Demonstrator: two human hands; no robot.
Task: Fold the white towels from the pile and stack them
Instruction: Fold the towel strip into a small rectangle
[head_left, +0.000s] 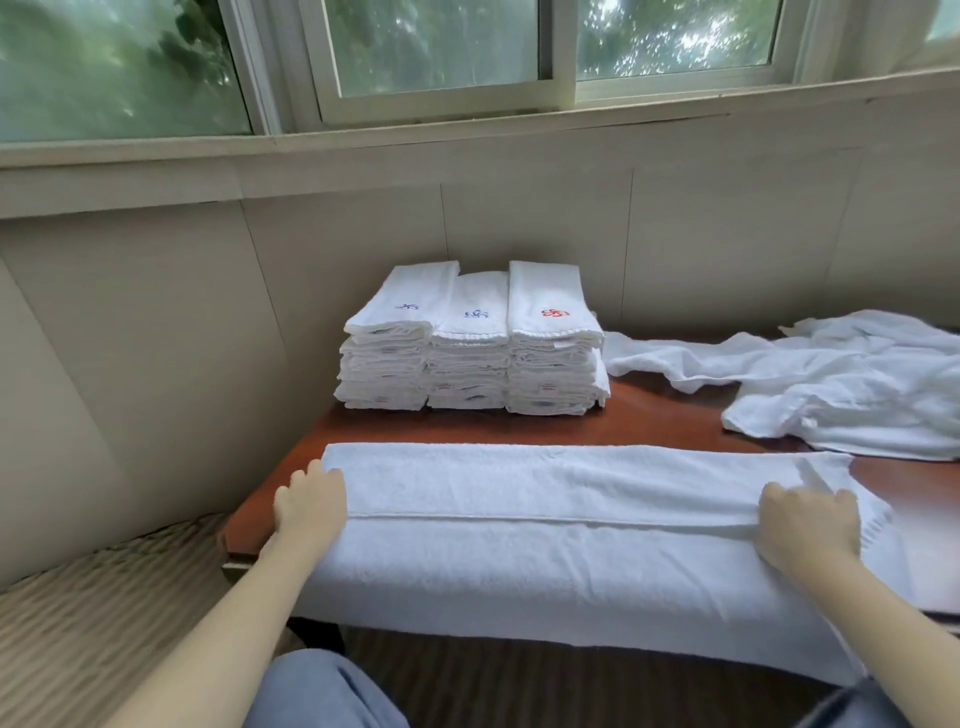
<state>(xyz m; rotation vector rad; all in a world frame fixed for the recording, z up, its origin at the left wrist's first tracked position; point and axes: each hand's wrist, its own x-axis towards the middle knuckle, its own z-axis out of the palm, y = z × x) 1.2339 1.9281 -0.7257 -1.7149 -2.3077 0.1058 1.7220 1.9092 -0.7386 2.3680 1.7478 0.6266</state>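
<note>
Endwise on towel (545, 493): left hand (311, 506), right hand (808, 525).

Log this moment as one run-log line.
stage: lengthwise fold; left hand: grips towel left end; right hand: grips right end; stacks: three; pile: unfolded

A reddish-brown wooden table (649, 421) stands on ribbed carpet (104, 597) against a panelled beige wall (208, 312) below a sliding window (441, 52).
</note>
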